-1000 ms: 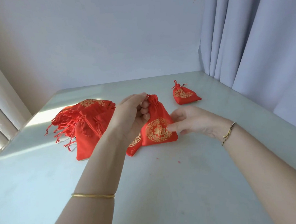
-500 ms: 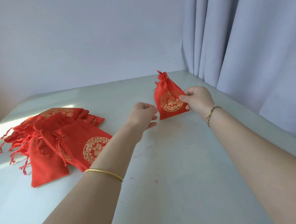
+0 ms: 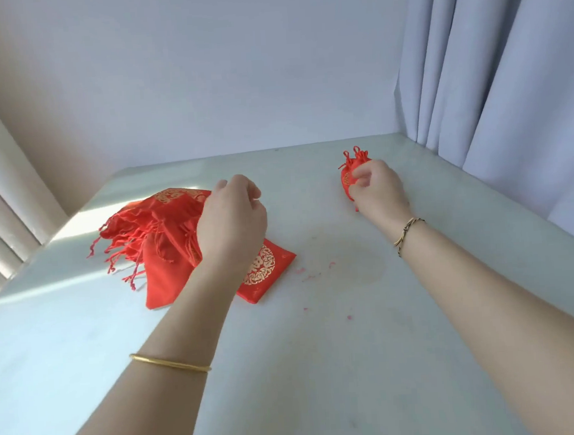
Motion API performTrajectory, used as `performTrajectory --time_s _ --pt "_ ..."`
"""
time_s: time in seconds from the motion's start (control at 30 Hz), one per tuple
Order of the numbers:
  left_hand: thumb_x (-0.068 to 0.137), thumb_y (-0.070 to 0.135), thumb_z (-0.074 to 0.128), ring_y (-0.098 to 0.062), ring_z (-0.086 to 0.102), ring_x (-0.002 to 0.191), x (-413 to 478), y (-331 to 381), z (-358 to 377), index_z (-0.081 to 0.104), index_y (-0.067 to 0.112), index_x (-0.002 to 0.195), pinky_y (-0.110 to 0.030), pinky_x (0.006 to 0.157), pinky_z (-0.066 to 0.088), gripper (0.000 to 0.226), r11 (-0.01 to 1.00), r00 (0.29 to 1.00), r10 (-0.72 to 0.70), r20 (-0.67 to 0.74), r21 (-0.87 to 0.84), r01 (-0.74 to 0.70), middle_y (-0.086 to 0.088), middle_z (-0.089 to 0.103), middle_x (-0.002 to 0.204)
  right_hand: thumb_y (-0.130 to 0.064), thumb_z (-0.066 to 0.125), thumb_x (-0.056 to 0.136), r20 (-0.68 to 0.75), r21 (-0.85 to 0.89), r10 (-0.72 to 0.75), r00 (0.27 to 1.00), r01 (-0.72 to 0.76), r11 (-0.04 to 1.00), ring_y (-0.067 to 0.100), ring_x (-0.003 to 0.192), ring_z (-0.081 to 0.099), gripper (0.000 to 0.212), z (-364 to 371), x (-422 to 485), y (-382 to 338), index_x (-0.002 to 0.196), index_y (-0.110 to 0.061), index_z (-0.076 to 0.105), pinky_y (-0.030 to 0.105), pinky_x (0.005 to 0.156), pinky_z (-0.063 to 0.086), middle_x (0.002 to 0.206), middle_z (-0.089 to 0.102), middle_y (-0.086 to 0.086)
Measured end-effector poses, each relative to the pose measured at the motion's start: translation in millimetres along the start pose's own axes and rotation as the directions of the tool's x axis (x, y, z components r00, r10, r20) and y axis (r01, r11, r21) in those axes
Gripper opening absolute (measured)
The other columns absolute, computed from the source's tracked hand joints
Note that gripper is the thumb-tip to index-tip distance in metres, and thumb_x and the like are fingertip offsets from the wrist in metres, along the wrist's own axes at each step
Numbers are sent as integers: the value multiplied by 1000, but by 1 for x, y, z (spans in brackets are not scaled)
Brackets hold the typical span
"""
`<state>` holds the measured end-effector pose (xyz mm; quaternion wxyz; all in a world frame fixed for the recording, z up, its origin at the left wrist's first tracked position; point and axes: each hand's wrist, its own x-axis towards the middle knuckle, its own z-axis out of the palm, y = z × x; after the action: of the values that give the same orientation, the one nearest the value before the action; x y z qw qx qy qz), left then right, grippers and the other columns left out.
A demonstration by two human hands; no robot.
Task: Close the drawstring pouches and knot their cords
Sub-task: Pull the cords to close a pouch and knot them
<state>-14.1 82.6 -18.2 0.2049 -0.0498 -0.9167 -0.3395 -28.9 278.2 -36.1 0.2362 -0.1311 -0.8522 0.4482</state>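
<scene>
1. Upper right of centre: the right hand point(image 3: 376, 186) grips a closed pouch point(image 3: 348, 180), red with gold print, its fingers curled round the body. The pouch shows only at the hand's upper-left edge, low over the pale table point(image 3: 321, 366); whether it rests there cannot be told.
2. The pouch's gathered neck and looped cords point(image 3: 357, 154) poke up just above the knuckles, toward the back wall.
3. Left of centre: the left hand point(image 3: 232, 217) hangs over the right edge of a pile of open pouches point(image 3: 151, 225), fingers loosely bent with nothing seen in them. Whether the fingertips touch the pile cannot be told.
4. The pile lies to the left of that hand and partly beneath it, its cord ends point(image 3: 113, 258) trailing toward the left of the frame, beside a patch of sunlight.
5. One flat pouch point(image 3: 268, 269), gold roundel up, lies just lower right of the left wrist, partly hidden by the forearm.
6. The hands are well apart, and the closed pouch is well apart from the pile.
7. A gold bangle point(image 3: 170, 362) circles the left forearm and a thin bracelet point(image 3: 407, 231) the right wrist. Red fluff specks point(image 3: 312, 276) dot the table between the arms, and a pale curtain point(image 3: 505, 69) fills the right of the frame.
</scene>
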Motion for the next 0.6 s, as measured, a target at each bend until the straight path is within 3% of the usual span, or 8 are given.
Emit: performTrajectory --time_s 0.1,0.17,0.27,0.4,0.53,0.6 --pt "87 15 52 -33 42 113 -10 -23 -25 56 12 114 -42 87 37 27 963 990 -13 -139 266 50 -12 49 119 -12 54 88 427 130 65 902 -132 983 17 61 59 34 32 -41 -32 121 -6 47 24 43 42 98 56 8" --pt "87 19 55 -35 38 117 -15 -36 -36 52 8 119 -43 91 35 34 934 986 -76 -148 336 122 -15 45 124 -19 56 89 548 105 55 835 -134 985 15 55 57 48 56 -60 -41 132 -9 38 20 37 39 100 54 6" --pt "88 26 58 -36 37 117 -24 -49 -40 51 7 121 -43 92 35 39 901 990 -101 -96 412 132 -16 43 124 -18 59 88 527 73 23 849 -72 995 16 51 53 56 84 -73 -43 137 -11 33 20 35 37 98 55 4" --pt "90 27 58 -33 41 113 -25 -54 -34 55 10 113 -40 86 37 29 868 996 -52 -77 490 83 -13 48 118 -3 58 83 415 146 35 909 -104 984 18 58 56 41 89 -77 -39 121 -11 48 17 38 34 83 54 0" --pt "89 18 58 -32 42 110 -25 -53 -30 60 13 105 -37 80 35 17 923 999 -18 -38 383 31 -11 50 111 9 52 80 401 269 70 913 -190 944 13 47 50 35 69 -86 -41 109 -9 55 18 33 33 72 52 1" --pt "86 15 59 -32 46 107 -23 -49 -31 60 15 98 -36 81 36 12 982 999 52 -8 184 -49 -9 52 106 6 52 80 463 246 83 882 -218 945 12 45 48 32 53 -87 -42 109 -9 55 18 32 28 70 53 3"
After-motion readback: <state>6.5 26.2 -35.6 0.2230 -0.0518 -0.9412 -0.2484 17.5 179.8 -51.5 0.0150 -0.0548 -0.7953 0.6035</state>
